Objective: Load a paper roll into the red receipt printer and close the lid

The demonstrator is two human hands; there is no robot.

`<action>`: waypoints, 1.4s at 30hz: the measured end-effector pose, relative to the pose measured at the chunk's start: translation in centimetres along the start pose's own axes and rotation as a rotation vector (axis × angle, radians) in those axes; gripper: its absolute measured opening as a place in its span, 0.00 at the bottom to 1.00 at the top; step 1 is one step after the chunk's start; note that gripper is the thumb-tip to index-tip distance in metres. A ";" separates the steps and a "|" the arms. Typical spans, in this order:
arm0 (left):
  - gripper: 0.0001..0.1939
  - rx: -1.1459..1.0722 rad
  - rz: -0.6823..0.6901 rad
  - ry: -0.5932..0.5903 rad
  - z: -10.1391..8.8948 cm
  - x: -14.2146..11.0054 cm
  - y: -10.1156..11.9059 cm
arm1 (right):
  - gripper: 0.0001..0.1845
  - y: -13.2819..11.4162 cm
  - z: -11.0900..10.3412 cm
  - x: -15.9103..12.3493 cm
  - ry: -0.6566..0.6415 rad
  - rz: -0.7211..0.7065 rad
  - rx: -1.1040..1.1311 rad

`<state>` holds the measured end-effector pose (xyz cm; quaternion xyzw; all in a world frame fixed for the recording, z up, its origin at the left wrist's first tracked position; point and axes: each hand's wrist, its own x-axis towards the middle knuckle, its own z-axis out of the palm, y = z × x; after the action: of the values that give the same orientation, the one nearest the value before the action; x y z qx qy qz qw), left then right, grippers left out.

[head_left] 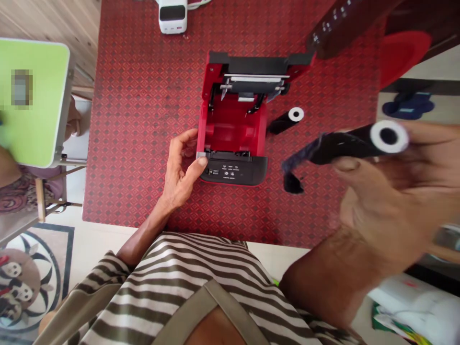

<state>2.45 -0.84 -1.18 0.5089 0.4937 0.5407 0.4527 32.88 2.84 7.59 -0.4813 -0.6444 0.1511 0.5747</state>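
Note:
A red and black label printer (235, 136) stands on the table with its lid raised and its red inner bay exposed. My left hand (181, 167) grips its front left corner, thumb on the black front panel and fingers along the side. In my right hand (391, 191), held up to the right of the printer, is a roll of black ink ribbon (345, 145) on a white core. A loose, crumpled end of ribbon hangs from its left. Another black ribbon roll (283, 122) with a white core lies on the table against the printer's right side.
The table (136, 120) has a red patterned cover. At its far edge sits a white device with a dark screen (173, 14) and a cable. A dark brown object (345, 24) rises at the far right. A green-topped table (36, 129) stands to the left, with a person beside it.

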 end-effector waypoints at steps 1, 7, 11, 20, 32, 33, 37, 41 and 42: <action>0.37 -0.006 0.000 -0.002 0.0 0.1 0.2 | 0.20 0.9 -0.5 -1.0 0.031 0.045 0.004; 0.33 -0.012 0.046 -0.021 -0.3 0.4 0.3 | 0.19 5.3 -0.4 -7.2 -0.071 0.433 0.042; 0.36 0.041 0.049 -0.007 -0.7 0.4 -0.2 | 0.18 6.3 1.0 -9.1 -0.145 0.501 0.066; 0.38 0.050 0.143 -0.041 -1.3 0.7 -1.5 | 0.17 5.8 2.5 -9.1 -0.249 0.513 0.055; 0.32 0.047 0.180 -0.043 -1.2 0.7 -1.6 | 0.20 7.9 -0.9 -4.3 -0.263 0.529 -0.016; 0.33 0.047 0.177 -0.044 -1.3 0.7 -1.6 | 0.19 8.8 -0.6 -3.2 -0.229 0.524 -0.042; 0.35 0.059 0.170 -0.057 -1.3 0.7 -1.6 | 0.30 11.9 2.2 0.0 -0.191 0.537 -0.110; 0.33 0.056 0.176 -0.060 -1.2 0.6 -1.7 | 0.22 13.3 4.8 0.7 -0.266 0.475 -0.158; 0.33 0.055 0.176 -0.061 -1.2 0.6 -1.7 | 0.20 13.4 4.9 0.7 -0.266 0.460 -0.162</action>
<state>1.16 -0.12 -2.79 0.5787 0.4479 0.5490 0.4039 34.57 11.71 -3.47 -0.6354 -0.5979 0.2876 0.3951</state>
